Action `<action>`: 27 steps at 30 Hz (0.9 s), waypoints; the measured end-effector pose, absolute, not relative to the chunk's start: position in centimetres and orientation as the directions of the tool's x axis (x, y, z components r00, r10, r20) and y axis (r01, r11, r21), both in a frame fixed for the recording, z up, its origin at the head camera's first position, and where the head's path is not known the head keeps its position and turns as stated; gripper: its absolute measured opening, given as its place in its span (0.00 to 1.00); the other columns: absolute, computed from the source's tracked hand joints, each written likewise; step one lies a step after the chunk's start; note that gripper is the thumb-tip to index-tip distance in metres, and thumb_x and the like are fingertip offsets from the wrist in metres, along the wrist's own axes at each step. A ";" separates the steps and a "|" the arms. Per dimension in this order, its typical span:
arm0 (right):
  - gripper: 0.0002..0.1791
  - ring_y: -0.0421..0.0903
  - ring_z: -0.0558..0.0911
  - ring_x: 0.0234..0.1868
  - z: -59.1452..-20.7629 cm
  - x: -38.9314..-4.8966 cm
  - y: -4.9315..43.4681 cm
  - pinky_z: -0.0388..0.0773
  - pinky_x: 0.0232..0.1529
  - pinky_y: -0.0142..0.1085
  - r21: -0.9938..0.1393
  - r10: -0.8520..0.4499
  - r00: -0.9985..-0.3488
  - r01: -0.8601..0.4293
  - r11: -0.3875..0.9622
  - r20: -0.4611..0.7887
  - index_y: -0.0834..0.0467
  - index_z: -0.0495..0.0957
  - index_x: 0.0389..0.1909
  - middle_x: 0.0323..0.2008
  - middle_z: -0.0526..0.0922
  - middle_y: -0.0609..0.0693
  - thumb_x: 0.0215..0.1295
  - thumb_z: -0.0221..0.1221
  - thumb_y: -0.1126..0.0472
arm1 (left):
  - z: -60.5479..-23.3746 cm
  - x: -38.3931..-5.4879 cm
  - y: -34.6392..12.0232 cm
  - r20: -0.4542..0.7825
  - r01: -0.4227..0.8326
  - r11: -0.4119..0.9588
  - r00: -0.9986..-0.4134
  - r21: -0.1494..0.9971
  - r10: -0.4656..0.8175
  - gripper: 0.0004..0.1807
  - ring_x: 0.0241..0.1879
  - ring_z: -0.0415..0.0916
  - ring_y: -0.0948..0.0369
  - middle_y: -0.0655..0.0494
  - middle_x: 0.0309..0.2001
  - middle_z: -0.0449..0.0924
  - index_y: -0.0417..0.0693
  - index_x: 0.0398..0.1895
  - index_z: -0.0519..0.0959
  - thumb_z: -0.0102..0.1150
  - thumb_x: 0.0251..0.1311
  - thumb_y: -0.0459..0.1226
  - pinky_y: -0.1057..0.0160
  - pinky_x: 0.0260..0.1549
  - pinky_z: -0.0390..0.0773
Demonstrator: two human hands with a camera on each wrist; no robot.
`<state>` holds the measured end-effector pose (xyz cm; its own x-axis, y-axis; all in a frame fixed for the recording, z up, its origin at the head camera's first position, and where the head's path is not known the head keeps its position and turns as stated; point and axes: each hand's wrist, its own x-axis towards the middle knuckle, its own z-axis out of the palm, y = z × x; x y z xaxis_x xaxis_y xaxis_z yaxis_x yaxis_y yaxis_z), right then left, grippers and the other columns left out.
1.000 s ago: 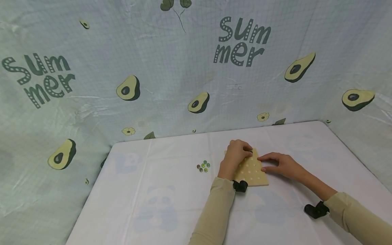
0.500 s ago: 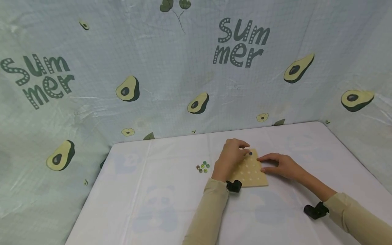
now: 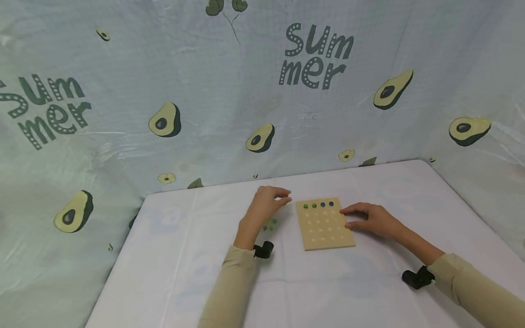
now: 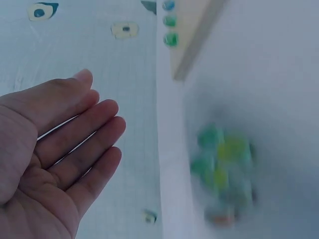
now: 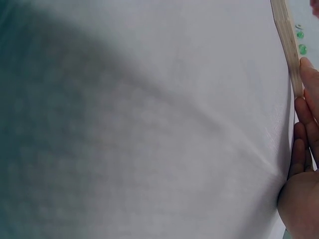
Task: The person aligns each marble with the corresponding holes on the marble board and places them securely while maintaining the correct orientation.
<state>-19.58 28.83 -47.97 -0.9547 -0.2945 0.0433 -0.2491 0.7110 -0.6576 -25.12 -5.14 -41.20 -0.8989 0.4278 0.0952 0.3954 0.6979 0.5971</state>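
Left hand (image 3: 262, 207) loose, empty, clear of board (image 3: 326, 226); right hand (image 3: 375, 219), fingers extended, touches its edge; backdrop (image 3: 213, 91) reads "summer".

The beige board (image 3: 326, 231) holds four marbles (image 3: 314, 205) in line, loose marbles (image 3: 274, 221) nearby.

– What's behind the table (image 3: 139, 282)?
– A pale curtain (image 3: 217, 86), which runs along both sides too.
– Anything written on it?
– "Summer" twice in dark green: one lettering (image 3: 316, 57) right of centre, the other at the left, cut by the edge of the head view.
– And the avocados (image 3: 165, 120)?
– Five large halves, stones showing, scattered across the folds, plus several small ones.
– Other prints?
– Two yellow flowers (image 3: 346, 156) low down, each with a leaf (image 3: 368, 161) to its right, and a sprig (image 3: 229, 13) at the top.
– The table itself?
– White, creased, with faint bluish patches.
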 end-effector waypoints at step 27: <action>0.26 0.60 0.75 0.66 -47.6 -19.4 28.8 0.70 0.66 0.58 -0.664 -0.296 -0.955 -0.241 0.708 0.030 0.51 0.83 0.58 0.58 0.83 0.52 0.60 0.72 0.47 | -44.3 -22.4 -17.0 0.108 0.437 0.679 -0.876 0.590 0.470 0.13 0.55 0.83 0.51 0.50 0.48 0.88 0.44 0.47 0.89 0.73 0.59 0.35 0.49 0.57 0.80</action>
<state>-19.43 28.75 -47.58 -0.9547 -0.2962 0.0303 -0.2407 0.7078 -0.6641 -22.44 -16.97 -44.29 -0.8761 0.4698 0.1082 0.4369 0.6788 0.5902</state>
